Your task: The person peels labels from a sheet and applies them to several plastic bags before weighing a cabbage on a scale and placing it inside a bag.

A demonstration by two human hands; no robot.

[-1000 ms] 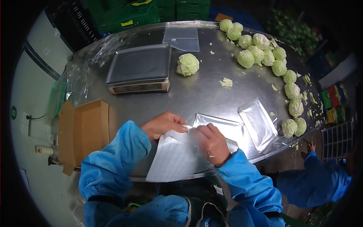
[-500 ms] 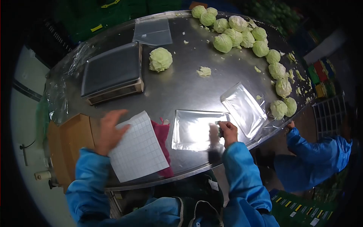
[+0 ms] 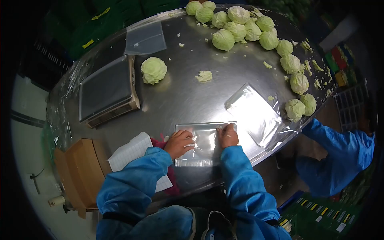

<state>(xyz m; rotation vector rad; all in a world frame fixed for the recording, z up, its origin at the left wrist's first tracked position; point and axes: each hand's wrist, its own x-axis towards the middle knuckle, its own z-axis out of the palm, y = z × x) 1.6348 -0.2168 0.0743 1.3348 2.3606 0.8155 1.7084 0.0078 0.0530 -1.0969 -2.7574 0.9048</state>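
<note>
My left hand rests on the left part of a stack of clear plastic bags, its fingers bent and slightly apart. At the upper right of that stack, my right hand has its fingers pressed together on the plastic; what they pinch is too small to make out. Another pile of clear bags lies just to the right. Left of my left hand is a sheet of label paper, partly under my sleeve, with a dark red cloth beside it.
A scale stands at the left, with a single cabbage beside it. Many cabbages line the far and right edges. An open cardboard box sits at the lower left. A co-worker's blue sleeve is at the right.
My left hand has moved right from over the label paper onto the bags. My right hand has shifted slightly and no longer shows the small dark item. The view has shifted.
</note>
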